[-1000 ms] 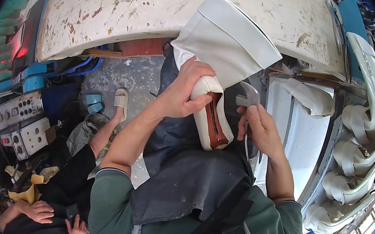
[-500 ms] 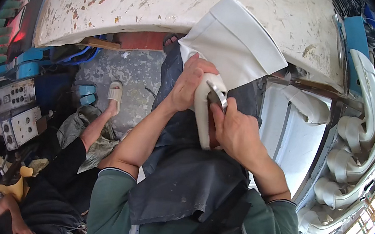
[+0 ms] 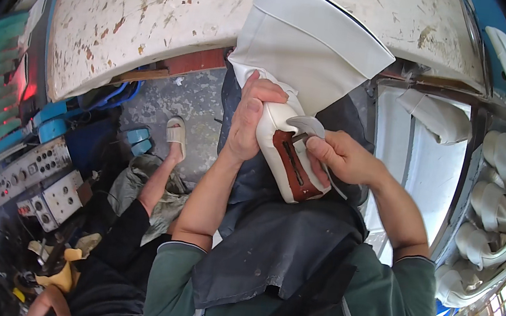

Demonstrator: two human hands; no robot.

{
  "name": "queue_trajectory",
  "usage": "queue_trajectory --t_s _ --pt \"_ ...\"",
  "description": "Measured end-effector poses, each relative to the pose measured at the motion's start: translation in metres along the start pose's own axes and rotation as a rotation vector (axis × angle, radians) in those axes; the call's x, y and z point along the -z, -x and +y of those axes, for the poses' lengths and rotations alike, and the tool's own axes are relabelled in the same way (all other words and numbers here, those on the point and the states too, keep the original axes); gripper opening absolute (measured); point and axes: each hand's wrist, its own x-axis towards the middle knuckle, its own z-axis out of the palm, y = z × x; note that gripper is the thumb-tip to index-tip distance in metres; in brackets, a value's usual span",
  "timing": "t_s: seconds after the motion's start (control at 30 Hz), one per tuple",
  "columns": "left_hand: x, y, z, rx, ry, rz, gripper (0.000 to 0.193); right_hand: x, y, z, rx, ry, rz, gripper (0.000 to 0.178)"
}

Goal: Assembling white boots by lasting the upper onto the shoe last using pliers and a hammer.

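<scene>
A tall white boot (image 3: 302, 57) lies across my lap, its wide shaft reaching over the table's near edge. Its foot end is turned so the reddish-brown bottom (image 3: 288, 165), with a dark slot along it, faces up. My left hand (image 3: 250, 120) is closed around the boot's foot from the left side. In my right hand (image 3: 345, 158) is a metal tool that looks like lasting pincers (image 3: 308, 125), its curved head against the white edge of the boot's bottom. The fingers hide most of its handles.
Ahead stands a worn white table (image 3: 207, 9). On the right, several white boots (image 3: 491, 204) lie stacked on a rack, and another white piece (image 3: 435, 116) rests beside the table. To the left are a control panel (image 3: 34, 164) and a seated person's leg (image 3: 155, 184) in a sandal.
The boot has rolled so its reddish-brown bottom now shows. My right hand and the pincers have turned with it, and the whole view has shifted a little.
</scene>
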Motion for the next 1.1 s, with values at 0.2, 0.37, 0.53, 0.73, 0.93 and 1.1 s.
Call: queue_trajectory --t_s 0.2,0.37,0.53,0.73,0.93,1.1 --pt "0.002 -0.006 0.001 0.067 -0.036 -0.068 0.045 0.036 -0.024 -0.028 -0.101 0.388 -0.131 0.057" --pt "0.000 -0.009 -0.003 0.085 -0.067 -0.094 0.042 0.059 -0.066 -0.076 -0.463 0.638 -0.634 0.059" --pt "0.006 -0.007 0.000 0.082 -0.090 -0.137 0.046 0.036 -0.023 -0.044 -0.160 0.605 -0.203 0.060" --pt "-0.005 -0.014 0.006 0.031 -0.136 -0.079 0.044 -0.037 0.037 -0.021 0.268 0.796 0.741 0.035" --pt "-0.002 -0.010 0.006 -0.037 -0.162 -0.064 0.039 -0.038 0.049 -0.072 0.078 0.545 0.710 0.033" --pt "-0.004 -0.013 -0.002 0.025 -0.102 0.021 0.036 -0.042 0.003 -0.043 0.059 1.169 0.590 0.024"
